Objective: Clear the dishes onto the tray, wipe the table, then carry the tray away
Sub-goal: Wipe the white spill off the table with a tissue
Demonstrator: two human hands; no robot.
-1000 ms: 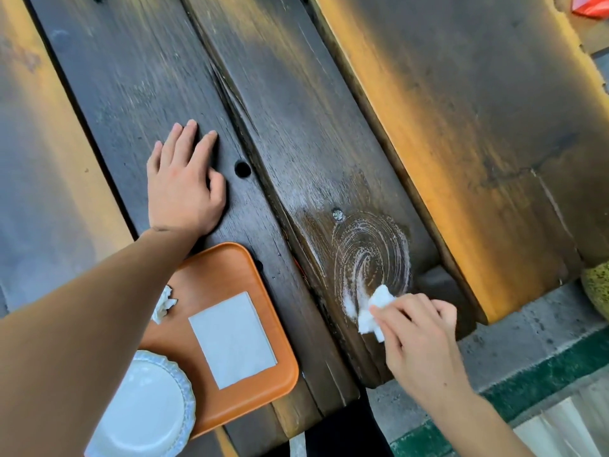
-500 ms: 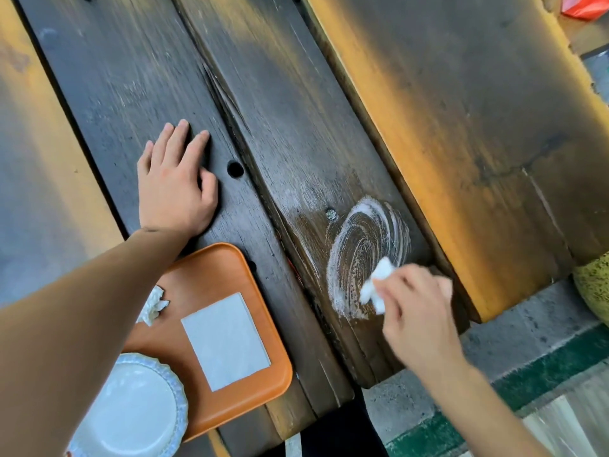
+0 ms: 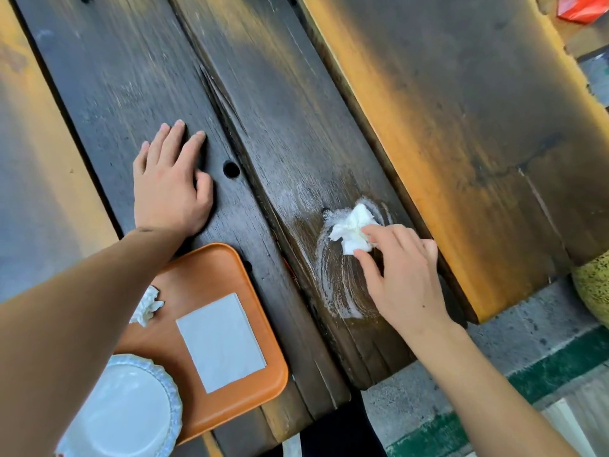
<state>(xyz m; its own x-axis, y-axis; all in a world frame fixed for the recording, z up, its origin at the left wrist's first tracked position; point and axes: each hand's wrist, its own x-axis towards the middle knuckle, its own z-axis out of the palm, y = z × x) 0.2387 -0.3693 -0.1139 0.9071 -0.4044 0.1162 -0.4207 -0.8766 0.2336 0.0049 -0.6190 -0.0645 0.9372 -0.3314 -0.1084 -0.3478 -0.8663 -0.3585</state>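
An orange tray [image 3: 211,268] lies at the near left of the dark plank table [image 3: 296,110]. On it are a white plate [image 3: 131,410], a flat white napkin [image 3: 220,341] and a crumpled tissue [image 3: 146,305]. My left hand [image 3: 171,189] rests flat on the table just beyond the tray, fingers straight. My right hand [image 3: 402,275] presses a wadded white tissue [image 3: 352,230] onto the wood with its fingertips, over a wet, foamy swirl [image 3: 342,285].
A round hole [image 3: 231,169] is in the plank beside my left hand. The table's near edge drops to a grey and green floor [image 3: 543,351]. A yellowish speckled object [image 3: 593,282] sits at the far right, a red item [image 3: 581,6] top right.
My right hand has moved the tissue away from me, up across the wet patch, spreading the foamy swirl. My left hand stays flat in the same spot.
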